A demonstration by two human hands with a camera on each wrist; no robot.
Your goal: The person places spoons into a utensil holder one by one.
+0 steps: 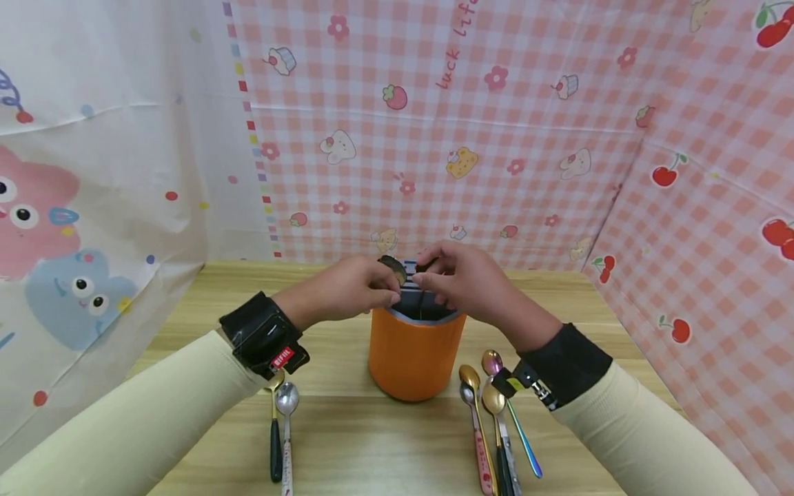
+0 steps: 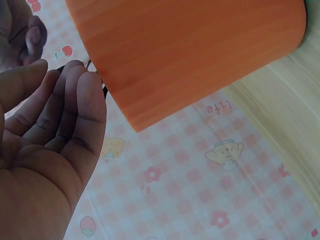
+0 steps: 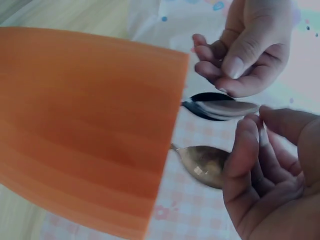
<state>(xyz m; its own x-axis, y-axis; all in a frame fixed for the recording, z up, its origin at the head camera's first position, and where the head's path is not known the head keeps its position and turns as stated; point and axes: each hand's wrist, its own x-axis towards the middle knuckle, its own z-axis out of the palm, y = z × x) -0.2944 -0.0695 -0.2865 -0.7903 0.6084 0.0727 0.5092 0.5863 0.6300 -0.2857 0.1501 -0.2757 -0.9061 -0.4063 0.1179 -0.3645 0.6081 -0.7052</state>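
An orange container [image 1: 417,355] with a grey inner rim and slatted divider stands upright on the table, spoons in it handle down. In the right wrist view, a gold spoon bowl [image 3: 202,164] and a dark, silvery spoon bowl [image 3: 215,107] stick out past the rim. My right hand [image 1: 468,281] is over the opening, thumb and fingertips curled in at the bowl of a spoon, which its fingers partly hide. At the rim's left, my left hand [image 1: 353,286] has loosely bent fingers beside another spoon bowl [image 1: 395,267]; its fingertips overlap the container's edge.
Several spoons [image 1: 496,413] with gold, patterned and rainbow handles lie in a bunch at the right of the table [image 1: 360,441]. Two more spoons [image 1: 287,413] lie left, near the left wristband [image 1: 267,334]. A pink checked cloth [image 1: 397,138] hangs behind.
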